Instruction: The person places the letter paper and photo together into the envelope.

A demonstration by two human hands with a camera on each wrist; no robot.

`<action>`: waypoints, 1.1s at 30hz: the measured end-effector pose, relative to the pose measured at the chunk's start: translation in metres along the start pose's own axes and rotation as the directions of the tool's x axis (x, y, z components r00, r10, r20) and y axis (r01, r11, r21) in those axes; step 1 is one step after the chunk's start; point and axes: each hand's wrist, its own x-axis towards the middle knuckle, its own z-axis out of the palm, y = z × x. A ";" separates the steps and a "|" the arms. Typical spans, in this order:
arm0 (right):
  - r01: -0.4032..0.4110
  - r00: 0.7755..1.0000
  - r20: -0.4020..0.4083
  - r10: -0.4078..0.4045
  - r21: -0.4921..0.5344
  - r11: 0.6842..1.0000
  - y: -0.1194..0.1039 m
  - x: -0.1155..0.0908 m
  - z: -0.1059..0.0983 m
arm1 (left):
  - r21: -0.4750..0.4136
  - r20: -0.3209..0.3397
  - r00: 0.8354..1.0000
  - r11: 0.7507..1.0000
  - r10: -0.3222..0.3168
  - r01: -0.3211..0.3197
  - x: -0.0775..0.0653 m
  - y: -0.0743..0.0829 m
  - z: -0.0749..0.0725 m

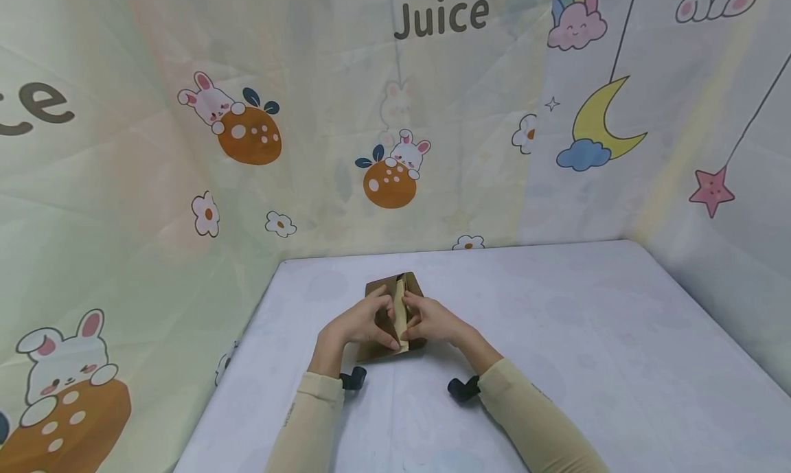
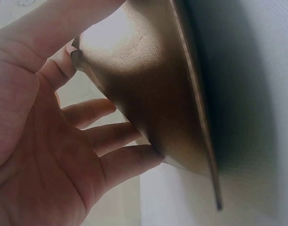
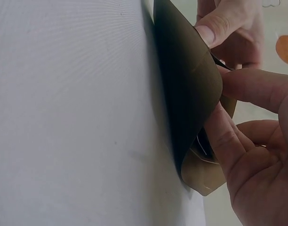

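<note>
A brown, leather-look folding case [image 1: 377, 350] lies on the table, with a paler strip raised along its middle. From the left side, my left hand [image 1: 366, 320] pinches the raised edge; its other fingers [image 2: 130, 162] spread along the far side of the brown panel [image 2: 148, 80]. My right hand [image 1: 434, 321] holds the same ridge from the right, with thumb and fingers curved toward each other. The right wrist view shows fingers [image 3: 226, 136] at the gap between the bent brown flaps [image 3: 191, 80], where a dark interior shows. Most of the inside is hidden.
A white-covered table [image 1: 544, 322] spreads out around the case. Printed cloth walls [image 1: 327, 116] with rabbits, fruit and a moon stand behind and at both sides. Black wrist cameras [image 1: 463, 389] sit at both sleeve cuffs, close over the tabletop.
</note>
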 end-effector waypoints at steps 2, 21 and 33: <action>-0.002 1.000 0.001 0.002 0.007 1.000 0.000 0.000 0.001 | 0.000 0.001 1.000 1.000 0.000 0.000 0.000 0.000 0.000; 0.020 1.000 0.008 -0.019 -0.040 0.999 -0.001 0.001 0.009 | 0.003 0.003 1.000 1.000 -0.021 0.021 -0.001 0.001 0.000; 0.041 0.999 -0.005 -0.041 -0.040 0.998 -0.002 0.001 0.013 | 0.006 0.003 1.000 1.000 0.002 -0.002 0.000 -0.002 0.000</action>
